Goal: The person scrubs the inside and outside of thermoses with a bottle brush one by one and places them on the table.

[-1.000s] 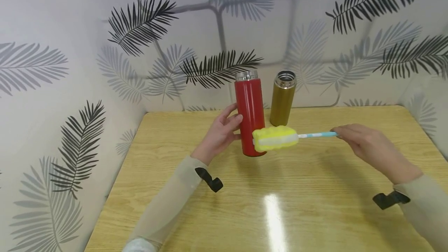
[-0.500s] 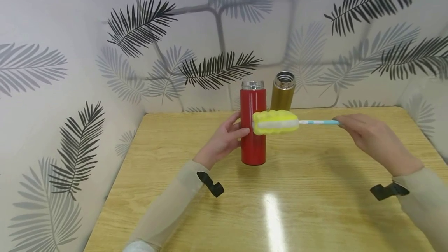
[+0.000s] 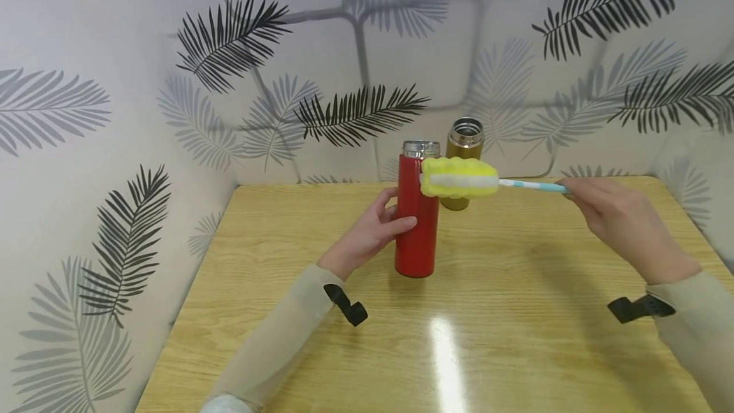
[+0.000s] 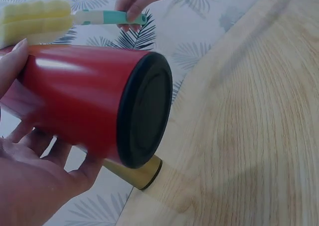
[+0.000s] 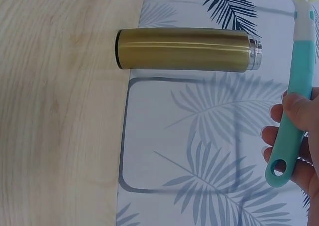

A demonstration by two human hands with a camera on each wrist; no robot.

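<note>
My left hand (image 3: 367, 238) grips a red thermos flask (image 3: 415, 241) round its side, thumb in front. The flask is lidless, with a bare steel neck at the top, and its black base shows off the table in the left wrist view. My right hand (image 3: 627, 225) holds the teal handle (image 5: 299, 76) of a bottle brush, its thumb on top and fingers curled beneath. The brush's yellow and white sponge head (image 3: 461, 178) points left and overlaps the flask's upper side, just below the neck, in the head view. The flask's interior is hidden.
Behind the red flask, a gold thermos flask (image 5: 187, 49) stands upright and lidless at the back of the wooden table (image 3: 321, 362). A wall (image 3: 287, 164) with a leaf pattern rises along the back and left edges.
The red flask has come down and slightly right, nearer to me and more upright. The brush has risen from the flask's lower part to near its neck.
</note>
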